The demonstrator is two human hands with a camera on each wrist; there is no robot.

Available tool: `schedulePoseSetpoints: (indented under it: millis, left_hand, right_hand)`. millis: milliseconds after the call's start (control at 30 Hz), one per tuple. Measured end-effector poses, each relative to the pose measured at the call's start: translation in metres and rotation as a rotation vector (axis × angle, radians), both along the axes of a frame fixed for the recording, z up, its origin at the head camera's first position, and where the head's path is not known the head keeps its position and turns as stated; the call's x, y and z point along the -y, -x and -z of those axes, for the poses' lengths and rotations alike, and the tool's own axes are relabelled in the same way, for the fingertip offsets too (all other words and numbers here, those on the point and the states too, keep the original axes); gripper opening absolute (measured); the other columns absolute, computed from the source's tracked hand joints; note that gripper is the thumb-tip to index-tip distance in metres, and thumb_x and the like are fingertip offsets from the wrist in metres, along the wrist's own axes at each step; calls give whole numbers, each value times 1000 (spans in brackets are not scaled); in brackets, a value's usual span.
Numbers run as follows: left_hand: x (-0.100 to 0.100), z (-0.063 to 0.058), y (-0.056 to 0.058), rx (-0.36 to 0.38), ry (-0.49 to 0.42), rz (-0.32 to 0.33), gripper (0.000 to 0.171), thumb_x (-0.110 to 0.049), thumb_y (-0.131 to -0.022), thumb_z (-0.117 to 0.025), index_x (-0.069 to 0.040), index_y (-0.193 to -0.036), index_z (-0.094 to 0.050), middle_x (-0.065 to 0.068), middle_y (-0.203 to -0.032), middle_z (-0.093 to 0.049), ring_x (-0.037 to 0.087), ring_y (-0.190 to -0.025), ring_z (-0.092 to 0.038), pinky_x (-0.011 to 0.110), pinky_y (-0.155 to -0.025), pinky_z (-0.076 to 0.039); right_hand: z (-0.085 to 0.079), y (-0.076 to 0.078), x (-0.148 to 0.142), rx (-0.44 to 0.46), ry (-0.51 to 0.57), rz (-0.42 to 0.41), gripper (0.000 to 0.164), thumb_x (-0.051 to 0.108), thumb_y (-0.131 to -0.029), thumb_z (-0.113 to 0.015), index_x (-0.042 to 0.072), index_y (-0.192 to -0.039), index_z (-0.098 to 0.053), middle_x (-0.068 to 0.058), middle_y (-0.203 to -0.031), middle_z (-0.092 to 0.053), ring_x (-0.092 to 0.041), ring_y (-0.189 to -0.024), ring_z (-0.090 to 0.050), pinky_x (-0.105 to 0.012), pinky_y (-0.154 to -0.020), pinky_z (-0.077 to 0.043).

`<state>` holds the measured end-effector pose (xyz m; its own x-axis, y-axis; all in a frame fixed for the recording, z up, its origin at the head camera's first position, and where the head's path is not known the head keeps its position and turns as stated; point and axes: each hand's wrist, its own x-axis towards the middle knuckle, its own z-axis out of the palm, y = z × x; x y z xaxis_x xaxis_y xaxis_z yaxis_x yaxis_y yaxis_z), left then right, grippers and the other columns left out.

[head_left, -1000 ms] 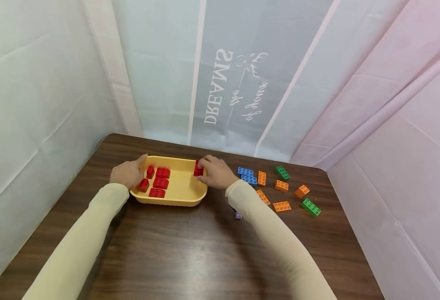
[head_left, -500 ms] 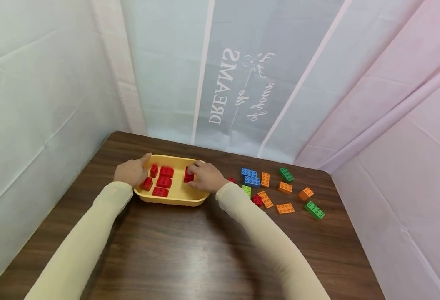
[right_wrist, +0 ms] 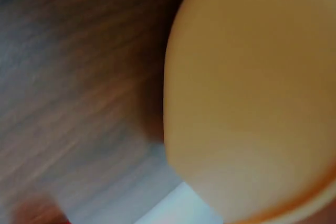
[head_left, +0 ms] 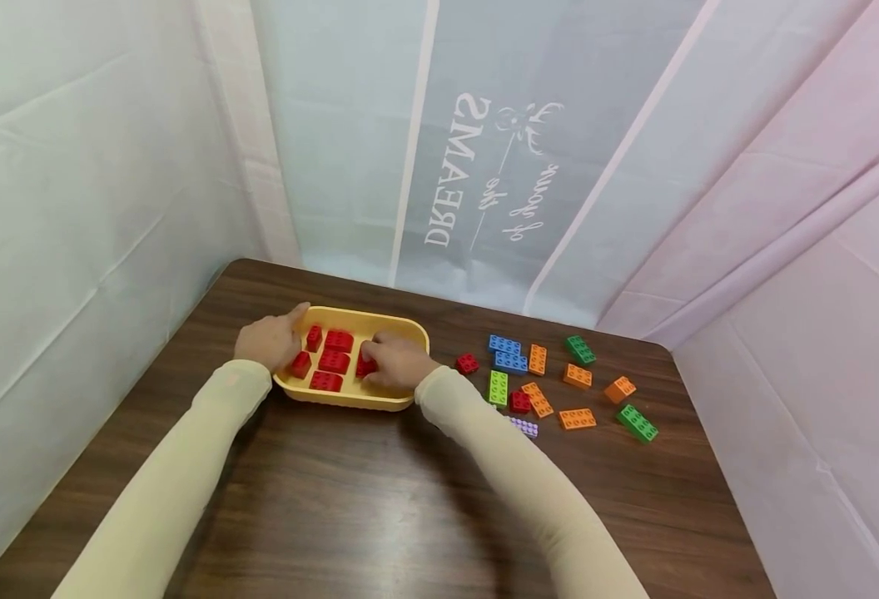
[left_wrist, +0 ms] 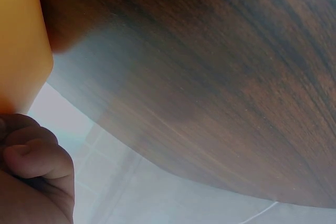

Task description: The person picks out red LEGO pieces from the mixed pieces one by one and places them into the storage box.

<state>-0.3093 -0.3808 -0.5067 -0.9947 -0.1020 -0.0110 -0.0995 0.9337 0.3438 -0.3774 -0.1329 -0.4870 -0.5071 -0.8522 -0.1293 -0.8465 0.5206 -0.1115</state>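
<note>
A yellow tray sits toward the back left of the table, with several red toy blocks spread over its left and middle parts. At its left end my left hand holds the rim, index finger stretched toward the back corner. In the left wrist view, curled fingers show close to the tray's outer wall. My right hand reaches over the right end and grips a red block inside, partly hidden by the fingers. The right wrist view is mostly filled by the tray's outer wall.
Right of the tray lie two red blocks, two blue blocks, a lime block, several orange blocks, two green blocks and a purple block, partly behind the right sleeve. Fabric walls stand around the table.
My right hand has carried the red block leftward from the tray's right rim toward the middle row. The left hand stays at the left rim. The view has shifted slightly.
</note>
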Motion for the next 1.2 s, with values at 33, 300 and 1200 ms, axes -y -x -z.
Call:
schedulePoseSetpoints:
  millis: [33,300,1200]
  left_hand:
    - [0,0,0,1,0,-2,63,-15,-97,-47,-13,-158,-34,7,-56,-46,23,-49,-42,39,-50,-44]
    - [-1,-2,1,-1,-3,-3,64,-15,-96,-48,-13,-158,-34,7,-56,-46,24,-50,-43,39,-51,-45]
    - [-3,-5,-3,5,-1,0,64,-16,-96,-48,-10,-158,-34,8,-56,-46,24,-49,-43,39,-50,-46]
  right_hand:
    - [2,0,1,-3,0,-6,29,40,-89,-77,19,-100,-60,0,-104,-52,-15,-85,-52,-29,-76,-45]
    - [7,-4,5,17,-14,5,31,42,-89,-76,19,-101,-57,1,-103,-50,-14,-86,-52,-28,-75,-45]
    - [-10,3,-30,9,181,130,48,48,-87,-77,11,-114,-63,-2,-109,-54,-17,-84,-55,-32,-77,-50]
